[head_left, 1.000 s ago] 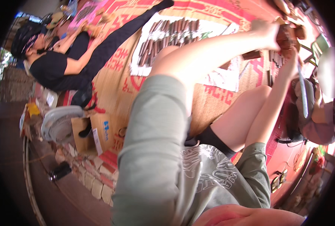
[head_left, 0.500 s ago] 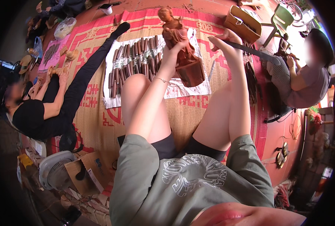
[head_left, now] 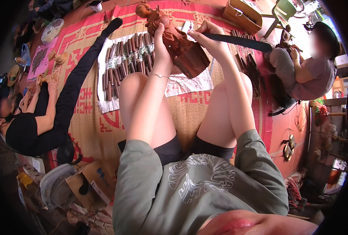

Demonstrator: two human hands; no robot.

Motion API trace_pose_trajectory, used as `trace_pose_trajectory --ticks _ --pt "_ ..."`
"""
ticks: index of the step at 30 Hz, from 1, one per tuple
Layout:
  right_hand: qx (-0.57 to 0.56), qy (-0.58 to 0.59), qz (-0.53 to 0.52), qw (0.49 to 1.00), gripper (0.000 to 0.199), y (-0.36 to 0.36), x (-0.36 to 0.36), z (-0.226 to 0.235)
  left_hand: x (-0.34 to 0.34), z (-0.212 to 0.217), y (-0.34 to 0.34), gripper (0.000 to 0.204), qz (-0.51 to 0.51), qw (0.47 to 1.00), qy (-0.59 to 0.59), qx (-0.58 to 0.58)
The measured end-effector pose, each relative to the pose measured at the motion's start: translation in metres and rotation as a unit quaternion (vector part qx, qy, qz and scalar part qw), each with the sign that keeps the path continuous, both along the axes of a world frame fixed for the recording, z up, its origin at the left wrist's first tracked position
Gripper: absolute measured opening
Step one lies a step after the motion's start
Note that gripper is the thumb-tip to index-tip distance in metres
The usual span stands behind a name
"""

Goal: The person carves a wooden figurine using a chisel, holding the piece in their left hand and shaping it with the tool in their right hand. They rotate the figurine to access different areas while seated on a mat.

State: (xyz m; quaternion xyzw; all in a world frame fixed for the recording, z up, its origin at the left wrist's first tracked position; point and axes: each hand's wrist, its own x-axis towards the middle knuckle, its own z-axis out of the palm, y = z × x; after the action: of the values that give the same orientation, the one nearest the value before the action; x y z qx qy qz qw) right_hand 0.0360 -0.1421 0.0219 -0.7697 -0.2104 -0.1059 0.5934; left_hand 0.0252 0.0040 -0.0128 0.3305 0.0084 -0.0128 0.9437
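1. Leftmost, a co-worker in black [head_left: 23, 131] sits on the woven mat [head_left: 103, 129], one dark-clad leg stretched up across it toward the top of the view, hands busy near small pale pieces at the mat's edge.
2. Just below that person, a grey fan [head_left: 54, 190] and a cardboard box [head_left: 91, 182] lie on the floor beside my hip.
3. Further in, a white cloth [head_left: 181, 84] is spread on the mat, with rows of wooden-handled carving chisels [head_left: 121, 64] laid side by side on it.
4. My left hand [head_left: 161, 33] is closed around the reddish-brown wooden figurine [head_left: 174, 39], fingers wrapped about its middle; a thin bracelet sits on that wrist.
5. That carved figurine is held up above my knees, tilted, its head toward the upper left and its blocky base [head_left: 191, 60] toward the lower right, over the white cloth.
6. My right hand [head_left: 209, 39] is clamped on a long dark blade-like tool [head_left: 240, 41], whose near end meets the figurine just beside the base while the rest runs off to the right.
7. More chisels [head_left: 250, 64] lie on the mat beyond my right knee.
8. Above them, a woven basket [head_left: 242, 15] rests near the mat's top edge.
9. Rightmost, another person in a cap [head_left: 309, 64] sits bent over, well apart from me.
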Motion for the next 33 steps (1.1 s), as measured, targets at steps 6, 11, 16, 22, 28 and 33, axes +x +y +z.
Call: trace_pose_trajectory --ticks 6,11,16,22,28,33 --pt "0.021 0.143 0.088 0.986 0.016 -0.003 0.0 0.011 0.001 0.0 0.011 0.056 0.019 0.999 -0.006 -0.03" --pt "0.072 0.129 0.11 0.983 0.009 -0.004 -0.002 0.015 0.007 -0.011 0.011 0.053 0.036 0.999 0.0 -0.017" --pt "-0.006 0.013 -0.003 1.0 0.012 0.005 0.0 0.001 0.003 -0.009 0.008 0.048 0.013 0.999 0.034 -0.027" --pt "0.037 -0.049 -0.016 0.998 0.013 0.019 0.001 -0.005 0.004 -0.012 0.001 0.046 -0.002 0.999 0.013 -0.049" --pt "0.017 -0.072 -0.028 0.997 0.009 0.021 0.002 -0.006 0.006 -0.016 -0.002 0.053 -0.037 0.999 0.006 -0.019" --pt "0.033 -0.082 -0.038 0.995 0.009 0.023 0.001 -0.008 0.005 -0.018 -0.001 0.052 -0.03 0.999 -0.031 -0.023"
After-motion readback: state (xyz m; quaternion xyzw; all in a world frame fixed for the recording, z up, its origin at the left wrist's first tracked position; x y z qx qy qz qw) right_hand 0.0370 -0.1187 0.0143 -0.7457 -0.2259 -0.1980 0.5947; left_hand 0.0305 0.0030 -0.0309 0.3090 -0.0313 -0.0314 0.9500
